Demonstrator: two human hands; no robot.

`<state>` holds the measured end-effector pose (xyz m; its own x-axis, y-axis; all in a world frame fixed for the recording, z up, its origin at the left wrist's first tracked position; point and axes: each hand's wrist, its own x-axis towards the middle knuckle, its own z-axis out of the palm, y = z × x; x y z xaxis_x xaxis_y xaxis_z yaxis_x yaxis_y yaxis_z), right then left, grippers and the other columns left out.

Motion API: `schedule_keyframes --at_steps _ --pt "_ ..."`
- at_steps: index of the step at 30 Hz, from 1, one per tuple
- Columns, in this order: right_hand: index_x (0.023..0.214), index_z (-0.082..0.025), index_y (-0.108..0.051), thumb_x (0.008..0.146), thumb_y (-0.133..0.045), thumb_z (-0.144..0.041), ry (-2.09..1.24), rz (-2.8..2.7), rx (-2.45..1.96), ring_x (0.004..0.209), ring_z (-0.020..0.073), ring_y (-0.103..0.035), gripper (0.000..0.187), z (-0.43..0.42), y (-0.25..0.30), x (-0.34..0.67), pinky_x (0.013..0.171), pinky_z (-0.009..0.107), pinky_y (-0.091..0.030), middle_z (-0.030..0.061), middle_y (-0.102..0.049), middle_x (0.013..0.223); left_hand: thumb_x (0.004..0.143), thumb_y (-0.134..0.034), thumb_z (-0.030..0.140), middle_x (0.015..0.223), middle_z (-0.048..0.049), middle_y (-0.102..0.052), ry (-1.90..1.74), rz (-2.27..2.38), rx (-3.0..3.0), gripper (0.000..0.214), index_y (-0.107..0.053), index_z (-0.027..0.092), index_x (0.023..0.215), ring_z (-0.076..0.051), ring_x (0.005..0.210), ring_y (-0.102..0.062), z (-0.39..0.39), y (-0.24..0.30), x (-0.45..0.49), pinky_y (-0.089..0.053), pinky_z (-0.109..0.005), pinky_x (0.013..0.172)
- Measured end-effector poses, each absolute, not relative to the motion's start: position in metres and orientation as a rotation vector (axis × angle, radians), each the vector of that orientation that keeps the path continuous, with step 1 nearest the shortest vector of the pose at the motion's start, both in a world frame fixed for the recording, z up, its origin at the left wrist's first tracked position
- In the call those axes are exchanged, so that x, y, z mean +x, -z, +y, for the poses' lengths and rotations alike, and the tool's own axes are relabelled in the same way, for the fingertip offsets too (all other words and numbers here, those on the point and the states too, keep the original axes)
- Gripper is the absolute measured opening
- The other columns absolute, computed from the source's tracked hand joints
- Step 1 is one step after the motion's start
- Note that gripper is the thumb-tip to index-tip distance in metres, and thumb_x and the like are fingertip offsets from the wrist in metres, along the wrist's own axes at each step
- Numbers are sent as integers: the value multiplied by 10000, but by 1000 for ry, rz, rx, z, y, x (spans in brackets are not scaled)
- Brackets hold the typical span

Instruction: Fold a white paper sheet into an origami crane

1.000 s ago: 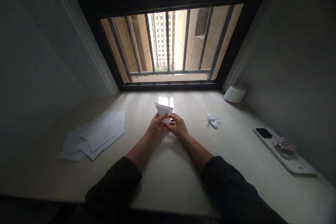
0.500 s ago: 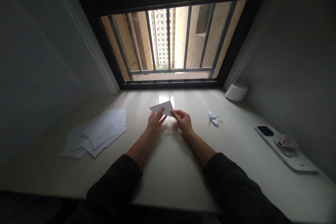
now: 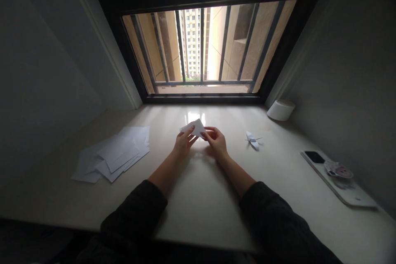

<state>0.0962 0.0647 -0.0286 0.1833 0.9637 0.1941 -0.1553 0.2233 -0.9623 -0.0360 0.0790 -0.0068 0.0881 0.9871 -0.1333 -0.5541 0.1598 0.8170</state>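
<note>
A folded piece of white paper (image 3: 194, 128), roughly triangular, is held up between my hands above the pale desk (image 3: 201, 206). My left hand (image 3: 185, 141) pinches its left part between thumb and fingers. My right hand (image 3: 216, 141) grips its right corner, with the fingers curled around it. Part of the paper is hidden behind my fingers. A small white origami crane (image 3: 253, 140) stands on the desk to the right of my right hand, out of reach of my fingers.
A loose pile of white paper sheets (image 3: 114, 154) lies to the left. A white cylindrical container (image 3: 281, 110) stands at the back right. A black phone (image 3: 314, 157) and a sticker-covered item (image 3: 338, 170) rest on a white board (image 3: 337, 185). A barred window (image 3: 201, 49) and walls bound the desk.
The paper has gone from a wide, flat triangle to a smaller, more folded-looking shape. My hands have moved slightly closer together, and my right fingers now curl around its corner.
</note>
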Motion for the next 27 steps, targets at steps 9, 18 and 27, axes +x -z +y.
schedule_keyframes --at_steps 9,18,27 --pt "1029 -187 -670 704 -672 -482 -841 -1073 -1043 786 220 -674 439 68 32 100 752 367 -546 64 -717 821 642 -768 350 982 -90 -679 -1291 897 751 354 -687 177 940 -238 956 -623 82 6 -41 -487 -367 873" --pt "958 -235 -722 722 -674 -417 -741 -1206 -1094 911 241 -674 302 73 41 109 854 387 -523 44 -725 974 626 -766 407 794 -76 -718 -1357 1087 1281 411 -690 176 958 -206 716 -652 92 13 -54 -481 -310 703" --pt "1055 -197 -695 690 -678 -475 -895 -1196 -1119 610 162 -628 458 71 38 105 583 317 -558 57 -723 829 620 -777 300 916 -93 -723 -1360 995 1226 328 -730 169 917 -242 907 -647 91 15 -47 -460 -347 857"
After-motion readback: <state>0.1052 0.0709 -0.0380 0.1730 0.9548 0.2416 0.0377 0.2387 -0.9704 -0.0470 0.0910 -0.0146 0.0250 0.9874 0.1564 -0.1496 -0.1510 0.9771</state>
